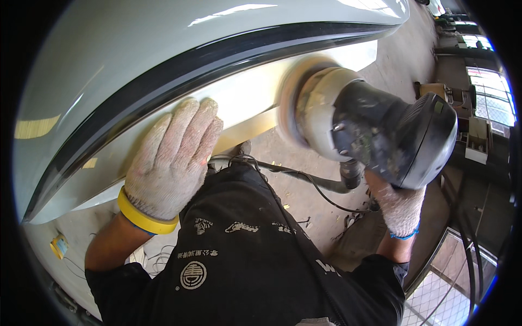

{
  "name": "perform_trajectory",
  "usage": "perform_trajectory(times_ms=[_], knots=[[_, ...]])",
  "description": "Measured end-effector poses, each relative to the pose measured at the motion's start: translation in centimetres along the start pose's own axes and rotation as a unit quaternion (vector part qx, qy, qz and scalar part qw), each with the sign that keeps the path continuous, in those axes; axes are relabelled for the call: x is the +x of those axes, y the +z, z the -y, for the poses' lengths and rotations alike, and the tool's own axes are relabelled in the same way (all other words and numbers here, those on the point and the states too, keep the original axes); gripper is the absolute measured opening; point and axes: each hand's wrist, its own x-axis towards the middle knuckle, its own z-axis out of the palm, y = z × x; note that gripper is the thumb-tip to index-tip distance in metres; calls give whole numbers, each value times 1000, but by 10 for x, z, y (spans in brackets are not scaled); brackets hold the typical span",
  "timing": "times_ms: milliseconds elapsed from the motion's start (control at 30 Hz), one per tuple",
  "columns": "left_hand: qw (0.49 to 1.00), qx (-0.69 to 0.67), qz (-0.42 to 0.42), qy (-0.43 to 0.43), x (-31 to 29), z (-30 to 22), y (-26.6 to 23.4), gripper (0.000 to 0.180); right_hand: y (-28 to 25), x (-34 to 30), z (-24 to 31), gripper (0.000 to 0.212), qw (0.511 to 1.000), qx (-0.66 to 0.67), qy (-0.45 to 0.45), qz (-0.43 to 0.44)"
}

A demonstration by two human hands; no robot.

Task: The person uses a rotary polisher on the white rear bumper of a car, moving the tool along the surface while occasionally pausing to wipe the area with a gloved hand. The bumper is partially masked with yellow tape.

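My left hand [173, 155], in a pale knitted work glove, lies with its fingers stretched out on the lower light-coloured body panel [244, 89] of a car. A yellow ring like a roll of tape [145, 213] sits around that wrist. My right hand [399, 206], gloved too, is wrapped round the underside of a black and grey power sander [375, 122]; its fingers are partly hidden by the tool. The round sanding pad [293, 100] is blurred by motion and stands against the panel's right part.
A dark trim strip [179, 70] runs along the car above the panel. From the sander a thick hose [304, 179] and a thin cable trail across the concrete floor [402, 65]. Boxes [478, 133] stand at the right. A small yellow object [58, 246] lies at lower left.
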Motion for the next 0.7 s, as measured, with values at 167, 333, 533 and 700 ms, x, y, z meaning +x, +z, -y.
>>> perform_trajectory(times_ms=[167,333,533,700], knots=[[1000,3,-12,-5,-7,0,-1,74,9,2,0,63,956,280,81,-30],[1000,16,0,-3,-12,3,-2,73,-14,18,-21,38,998,19,24,-56],[1000,17,11,-7,-2,3,-2,77,-26,36,-36,18,992,53,30,-107],[1000,27,4,-4,5,0,-4,78,-20,22,-32,33,991,79,8,-104]])
